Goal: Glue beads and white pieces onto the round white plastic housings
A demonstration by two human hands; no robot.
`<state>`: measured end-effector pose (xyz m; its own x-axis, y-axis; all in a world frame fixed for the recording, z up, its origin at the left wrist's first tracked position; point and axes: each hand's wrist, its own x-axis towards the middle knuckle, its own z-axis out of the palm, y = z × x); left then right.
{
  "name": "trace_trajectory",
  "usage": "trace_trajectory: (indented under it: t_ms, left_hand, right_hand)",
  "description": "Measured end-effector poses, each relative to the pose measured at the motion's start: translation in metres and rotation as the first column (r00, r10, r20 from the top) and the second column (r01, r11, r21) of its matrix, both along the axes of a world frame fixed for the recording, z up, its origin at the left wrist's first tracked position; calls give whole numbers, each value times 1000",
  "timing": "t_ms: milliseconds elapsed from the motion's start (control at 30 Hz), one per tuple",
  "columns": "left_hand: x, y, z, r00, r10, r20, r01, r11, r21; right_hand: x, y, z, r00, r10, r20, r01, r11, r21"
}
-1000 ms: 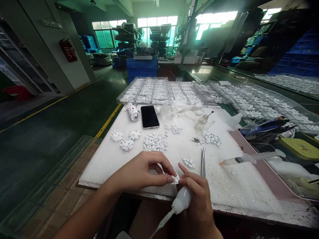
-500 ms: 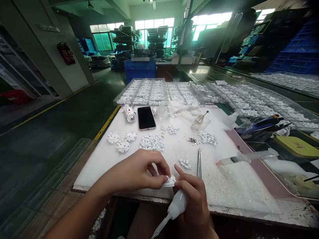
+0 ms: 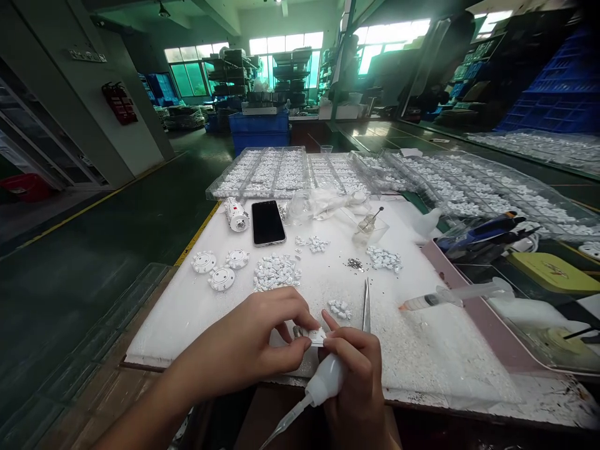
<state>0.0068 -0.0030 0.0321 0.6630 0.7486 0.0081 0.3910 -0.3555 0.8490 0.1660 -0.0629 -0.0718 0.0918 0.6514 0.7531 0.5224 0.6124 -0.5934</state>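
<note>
Near the front edge of the white foam board, my left hand pinches a small white plastic part between thumb and fingers. My right hand touches the same part with its fingertips, its index finger raised. A squeeze bottle with a thin nozzle is gripped in my right palm, its tip pointing down left. Tweezers stick out beyond my right hand; whether the hand holds them is hidden. Just past my fingertips lies a little cluster of white pieces.
White discs, a white cylinder and a phone lie on the left. A pile of white pieces sits mid-board. A syringe rests against the pink tray at right. Clear trays of parts line the back.
The view has shifted slightly, so the board's contents appear a little further left. My left fingers have spread a bit around the white part; both hands keep hold of it.
</note>
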Motion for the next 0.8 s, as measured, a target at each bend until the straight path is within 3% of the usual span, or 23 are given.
trace_trajectory:
  t_ms: [167, 267, 500, 800]
  left_hand:
    - [3, -8, -4, 999, 47, -15, -46, 996, 80]
    - [10, -13, -11, 992, 111, 56, -116, 987, 107]
    - [23, -23, -34, 967, 216, 136, -242, 944, 223]
    - [26, -24, -33, 969, 195, 153, -231, 934, 272]
  right_hand:
    - [-1, -3, 3, 999, 5, -45, -8, 999, -52]
    - [3, -3, 3, 998, 11, -62, -15, 998, -62]
    - [15, -2, 2, 997, 30, 67, -28, 999, -29]
    - [9, -4, 2, 998, 33, -56, -35, 999, -35]
